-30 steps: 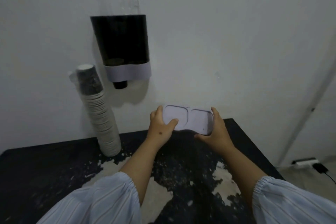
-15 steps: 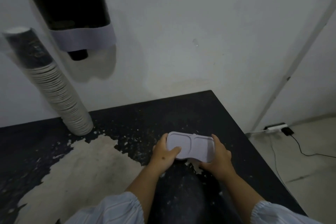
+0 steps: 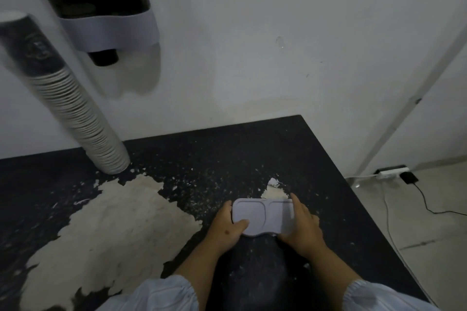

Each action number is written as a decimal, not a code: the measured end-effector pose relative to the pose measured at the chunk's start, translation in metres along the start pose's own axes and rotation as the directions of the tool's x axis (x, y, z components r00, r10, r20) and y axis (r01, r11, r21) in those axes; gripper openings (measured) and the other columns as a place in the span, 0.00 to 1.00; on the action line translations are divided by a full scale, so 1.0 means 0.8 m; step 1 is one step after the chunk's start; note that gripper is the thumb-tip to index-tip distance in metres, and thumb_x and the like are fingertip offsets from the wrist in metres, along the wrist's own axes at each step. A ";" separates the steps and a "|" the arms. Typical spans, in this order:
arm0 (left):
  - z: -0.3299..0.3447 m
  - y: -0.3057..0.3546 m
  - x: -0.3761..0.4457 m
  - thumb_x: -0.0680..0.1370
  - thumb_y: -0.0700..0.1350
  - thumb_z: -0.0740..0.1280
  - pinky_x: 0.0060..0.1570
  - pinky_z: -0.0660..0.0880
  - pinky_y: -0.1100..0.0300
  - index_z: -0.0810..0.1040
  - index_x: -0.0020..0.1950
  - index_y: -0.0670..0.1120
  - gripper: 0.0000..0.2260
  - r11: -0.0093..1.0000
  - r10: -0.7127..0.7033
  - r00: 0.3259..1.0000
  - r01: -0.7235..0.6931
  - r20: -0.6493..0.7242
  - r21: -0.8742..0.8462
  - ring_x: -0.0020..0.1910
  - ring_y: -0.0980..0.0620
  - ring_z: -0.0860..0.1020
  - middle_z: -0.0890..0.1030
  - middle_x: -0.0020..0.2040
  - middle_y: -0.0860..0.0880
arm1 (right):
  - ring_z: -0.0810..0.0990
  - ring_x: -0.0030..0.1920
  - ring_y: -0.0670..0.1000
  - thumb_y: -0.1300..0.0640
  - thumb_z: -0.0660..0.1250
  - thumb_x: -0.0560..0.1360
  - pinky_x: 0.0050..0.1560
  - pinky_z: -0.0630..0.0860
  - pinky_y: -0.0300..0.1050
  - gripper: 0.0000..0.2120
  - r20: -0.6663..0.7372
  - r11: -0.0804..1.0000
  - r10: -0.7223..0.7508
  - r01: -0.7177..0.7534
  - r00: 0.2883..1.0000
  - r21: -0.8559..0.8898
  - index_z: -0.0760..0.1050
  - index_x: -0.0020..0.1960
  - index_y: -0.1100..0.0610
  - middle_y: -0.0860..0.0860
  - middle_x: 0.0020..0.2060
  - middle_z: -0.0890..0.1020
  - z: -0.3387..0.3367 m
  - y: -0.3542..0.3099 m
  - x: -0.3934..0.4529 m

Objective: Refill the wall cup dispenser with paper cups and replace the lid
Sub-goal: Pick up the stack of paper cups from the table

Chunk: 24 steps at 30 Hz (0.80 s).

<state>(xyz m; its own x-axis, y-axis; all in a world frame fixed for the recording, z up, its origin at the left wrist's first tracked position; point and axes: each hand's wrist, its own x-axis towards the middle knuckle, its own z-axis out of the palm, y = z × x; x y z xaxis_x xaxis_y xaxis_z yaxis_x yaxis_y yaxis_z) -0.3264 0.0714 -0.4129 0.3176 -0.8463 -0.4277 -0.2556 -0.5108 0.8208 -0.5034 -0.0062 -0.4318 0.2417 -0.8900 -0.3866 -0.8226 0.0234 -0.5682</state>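
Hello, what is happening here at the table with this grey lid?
A person holds the grey lid with both hands, the left hand at one end and the right hand at the other, low over the worn black table. The lid is not on the wall cup dispenser. A tall stack of paper cups stands on the table under it, not yet loaded.

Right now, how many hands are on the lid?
2. The left hand grips the left end of the lid, thumb on top; the right hand grips its right end. Both hold it low over the table. Fingers underneath are hidden.
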 end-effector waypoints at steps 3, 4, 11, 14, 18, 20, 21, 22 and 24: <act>-0.016 -0.004 0.000 0.75 0.47 0.66 0.63 0.67 0.57 0.57 0.74 0.45 0.30 0.999 -0.023 0.999 0.024 -0.028 0.032 0.65 0.50 0.68 0.65 0.72 0.44 | 0.54 0.73 0.61 0.44 0.74 0.62 0.71 0.54 0.63 0.54 -0.053 0.997 -0.009 0.005 0.999 -0.080 0.40 0.74 0.42 0.50 0.75 0.54 0.007 -0.021 0.002; -0.026 -0.006 -0.001 0.75 0.48 0.66 0.67 0.66 0.54 0.54 0.75 0.45 0.33 0.999 -0.034 0.998 0.036 -0.046 0.035 0.69 0.47 0.65 0.62 0.74 0.45 | 0.54 0.73 0.60 0.44 0.75 0.62 0.71 0.53 0.63 0.54 -0.066 0.995 -0.024 0.018 0.998 -0.095 0.41 0.74 0.43 0.50 0.75 0.54 0.009 -0.032 0.004; -0.105 -0.010 -0.005 0.75 0.47 0.66 0.69 0.65 0.51 0.53 0.75 0.49 0.33 0.998 -0.051 0.980 0.055 -0.194 0.016 0.71 0.47 0.64 0.60 0.75 0.46 | 0.53 0.74 0.58 0.47 0.71 0.68 0.71 0.56 0.62 0.47 -0.041 0.962 -0.266 0.262 0.963 -0.072 0.42 0.75 0.44 0.50 0.75 0.54 0.030 -0.123 0.007; -0.149 -0.008 -0.013 0.76 0.46 0.66 0.70 0.64 0.51 0.54 0.75 0.48 0.32 0.999 -0.023 0.973 0.028 -0.231 0.021 0.72 0.47 0.63 0.60 0.75 0.46 | 0.55 0.73 0.59 0.47 0.71 0.68 0.71 0.57 0.61 0.47 -0.024 0.930 -0.360 0.357 0.933 -0.081 0.42 0.75 0.44 0.49 0.75 0.54 0.042 -0.172 0.003; -0.210 -0.002 -0.027 0.76 0.46 0.65 0.71 0.61 0.51 0.55 0.75 0.46 0.31 0.996 0.056 0.943 -0.033 -0.327 0.078 0.72 0.46 0.62 0.61 0.75 0.44 | 0.54 0.73 0.59 0.48 0.71 0.69 0.72 0.57 0.62 0.46 -0.008 0.896 -0.442 0.440 0.897 -0.062 0.42 0.75 0.44 0.49 0.75 0.55 0.055 -0.240 0.000; -0.242 0.001 -0.034 0.77 0.46 0.65 0.72 0.60 0.52 0.55 0.75 0.46 0.30 0.993 0.095 0.924 -0.060 -0.371 0.106 0.72 0.47 0.62 0.60 0.75 0.44 | 0.53 0.74 0.59 0.48 0.71 0.70 0.72 0.57 0.62 0.46 -0.015 0.873 -0.487 0.485 0.874 -0.059 0.43 0.75 0.44 0.48 0.76 0.54 0.062 -0.276 -0.002; -0.260 0.002 -0.036 0.77 0.46 0.65 0.72 0.60 0.53 0.55 0.75 0.46 0.30 0.991 0.115 0.912 -0.077 -0.393 0.109 0.72 0.47 0.62 0.60 0.75 0.44 | 0.53 0.74 0.59 0.48 0.70 0.70 0.72 0.57 0.62 0.45 -0.018 0.860 -0.510 0.508 0.860 -0.056 0.43 0.75 0.45 0.48 0.76 0.54 0.066 -0.295 -0.002; -0.275 0.004 -0.038 0.77 0.46 0.65 0.72 0.60 0.54 0.55 0.75 0.46 0.30 0.989 0.132 0.901 -0.093 -0.412 0.115 0.72 0.47 0.62 0.60 0.75 0.44 | 0.52 0.74 0.59 0.48 0.70 0.70 0.72 0.57 0.61 0.45 -0.019 0.848 -0.530 0.529 0.848 -0.048 0.43 0.75 0.45 0.49 0.76 0.54 0.069 -0.312 -0.002; -0.305 0.009 -0.039 0.77 0.45 0.65 0.70 0.59 0.55 0.55 0.75 0.45 0.30 0.984 0.166 0.878 -0.119 -0.449 0.130 0.73 0.47 0.61 0.60 0.75 0.44 | 0.52 0.74 0.59 0.48 0.70 0.70 0.72 0.58 0.61 0.45 -0.025 0.823 -0.568 0.567 0.823 -0.026 0.43 0.75 0.45 0.49 0.76 0.54 0.075 -0.346 -0.003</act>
<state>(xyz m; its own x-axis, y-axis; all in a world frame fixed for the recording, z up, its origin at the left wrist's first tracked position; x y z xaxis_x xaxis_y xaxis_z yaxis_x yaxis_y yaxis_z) -0.1157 0.1312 -0.3018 0.6464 -0.7598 -0.0699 -0.4080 -0.4216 0.8098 -0.2452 0.0168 -0.3170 0.6529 -0.7571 0.0228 -0.5534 -0.4974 -0.6681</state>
